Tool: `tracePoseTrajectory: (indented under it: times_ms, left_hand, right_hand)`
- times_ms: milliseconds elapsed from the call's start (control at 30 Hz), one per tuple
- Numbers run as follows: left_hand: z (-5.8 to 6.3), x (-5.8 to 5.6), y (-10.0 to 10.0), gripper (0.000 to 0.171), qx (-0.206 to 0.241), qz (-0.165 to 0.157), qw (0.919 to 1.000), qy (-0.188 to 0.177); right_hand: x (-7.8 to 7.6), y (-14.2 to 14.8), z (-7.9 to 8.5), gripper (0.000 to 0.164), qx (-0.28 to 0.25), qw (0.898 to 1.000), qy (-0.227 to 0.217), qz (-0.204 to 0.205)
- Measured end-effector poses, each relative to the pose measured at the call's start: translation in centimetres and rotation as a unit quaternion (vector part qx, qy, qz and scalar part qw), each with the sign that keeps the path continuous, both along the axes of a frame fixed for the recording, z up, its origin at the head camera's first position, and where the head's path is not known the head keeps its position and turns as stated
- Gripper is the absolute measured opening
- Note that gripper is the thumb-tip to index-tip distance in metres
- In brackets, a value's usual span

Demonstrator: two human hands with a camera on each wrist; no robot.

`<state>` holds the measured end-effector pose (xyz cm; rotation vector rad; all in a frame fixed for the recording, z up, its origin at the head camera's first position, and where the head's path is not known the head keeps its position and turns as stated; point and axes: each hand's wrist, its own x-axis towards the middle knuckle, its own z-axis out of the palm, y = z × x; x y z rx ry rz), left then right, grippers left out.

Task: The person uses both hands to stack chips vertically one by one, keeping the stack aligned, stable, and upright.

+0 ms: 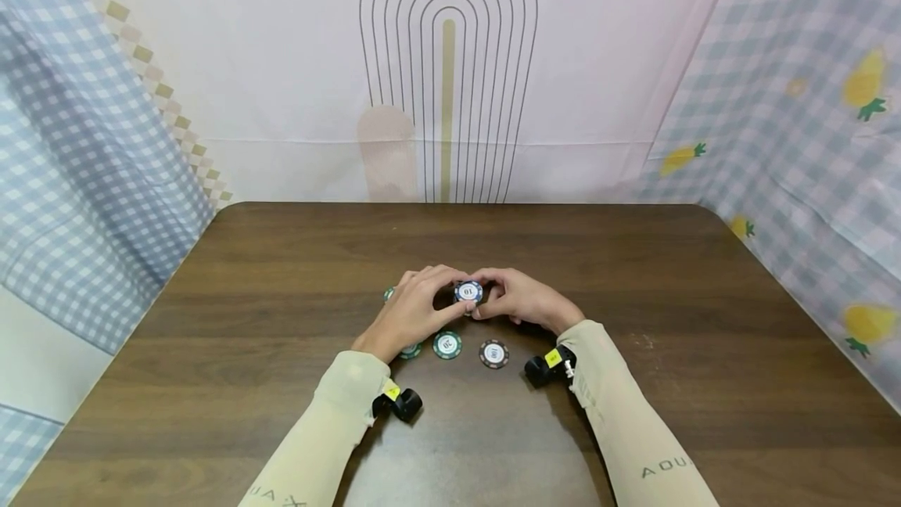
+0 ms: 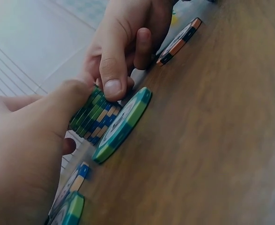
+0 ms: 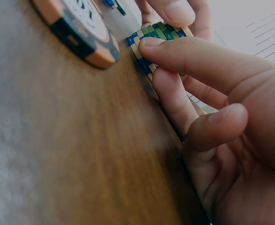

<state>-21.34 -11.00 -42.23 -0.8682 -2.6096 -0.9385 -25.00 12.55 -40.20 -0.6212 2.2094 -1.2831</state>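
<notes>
Between my two hands stands a short stack of poker chips (image 1: 468,293), with a blue chip marked 10 on top. Green edges and blue-and-cream edges are layered in its side in the left wrist view. My left hand (image 1: 411,307) grips the stack's left side between thumb and fingers. From the right, my right hand (image 1: 528,300) holds it with thumb and index finger, the other fingers curled underneath. Close in front lie a green chip marked 20 (image 1: 446,345) and a black-and-orange chip marked 100 (image 1: 494,354). My left hand and wrist partly cover another green chip (image 1: 410,351).
Beyond my left hand, the edge of a green chip (image 1: 388,294) peeks out. A blue-and-cream chip (image 2: 76,180) lies by a green one in the left wrist view. The brown wooden table (image 1: 281,257) ends at a white patterned cloth (image 1: 296,84) at the back.
</notes>
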Motion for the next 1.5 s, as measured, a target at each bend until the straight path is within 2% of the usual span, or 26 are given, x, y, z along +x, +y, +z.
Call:
tracePoseTrajectory:
  times_ms: [333, 600, 900, 1133, 1267, 1500]
  left_hand:
    - [0.1, 0.1, 0.3, 0.032, -0.015, 0.018, 0.9996, 0.013]
    - [0.7, 0.0, 0.1, 0.035, -0.042, 0.037, 0.9984, -0.013]
    - [1.9, -0.2, -1.3, 0.03, -0.099, 0.054, 0.9924, -0.05]
    - [2.3, -0.5, -3.1, 0.022, -0.129, 0.097, 0.985, -0.059]
    - [2.4, -0.4, -4.1, 0.024, -0.129, 0.103, 0.9836, -0.074]
    - [1.7, -0.7, -5.4, 0.028, -0.09, 0.077, 0.9876, -0.103]
  right_hand:
    - [0.0, -0.2, -0.1, 0.049, -0.002, 1.0, -0.003, -0.004]
    - [0.1, -0.1, 0.0, 0.049, 0.006, 1.0, 0.001, -0.006]
    - [0.1, 0.1, 0.0, 0.051, 0.018, 1.0, 0.001, -0.014]
    - [0.1, -0.1, 0.1, 0.052, 0.016, 1.0, 0.0, -0.019]
    - [0.1, -0.2, 0.0, 0.052, 0.014, 1.0, -0.001, -0.019]
    - [0.1, -0.3, 0.0, 0.052, 0.013, 1.0, -0.003, -0.018]
